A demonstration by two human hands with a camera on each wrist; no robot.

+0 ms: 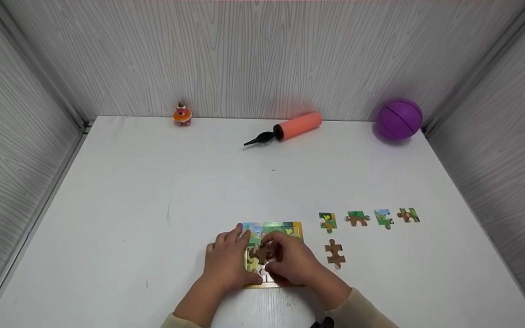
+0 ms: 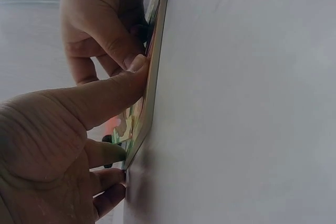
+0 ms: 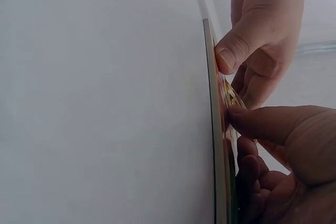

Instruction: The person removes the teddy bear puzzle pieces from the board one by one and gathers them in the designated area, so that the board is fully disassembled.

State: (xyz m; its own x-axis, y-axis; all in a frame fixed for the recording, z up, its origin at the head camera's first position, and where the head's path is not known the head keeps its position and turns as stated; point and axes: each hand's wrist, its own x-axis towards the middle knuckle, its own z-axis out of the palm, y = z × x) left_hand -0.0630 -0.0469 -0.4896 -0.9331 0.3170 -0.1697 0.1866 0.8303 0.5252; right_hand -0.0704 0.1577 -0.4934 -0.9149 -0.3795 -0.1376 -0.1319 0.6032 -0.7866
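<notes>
A small picture-puzzle board [image 1: 301, 230] with an orange-yellow border lies on the white table near its front. My left hand [image 1: 228, 259] rests along the board's left side, fingers extended and thumb pressing on the near border. Over the board's middle, my right hand [image 1: 293, 258] pinches a brown puzzle piece [image 1: 259, 254] between thumb and fingers. Pieces with green and yellow print show in the board's upper part, while pale backing shows near the bottom. In the right wrist view the right thumb [image 3: 252, 121] is right at the board's surface. The right palm hides the board's lower right.
Several loose puzzle pieces lie right of the board, a row at the back and a brown one [image 1: 335, 253] nearer. Along the back stand a small toy figure [image 1: 182, 115], an orange hand pump [image 1: 299, 126] and a purple ball [image 1: 399, 119]. Grey wood-grain panels enclose the table.
</notes>
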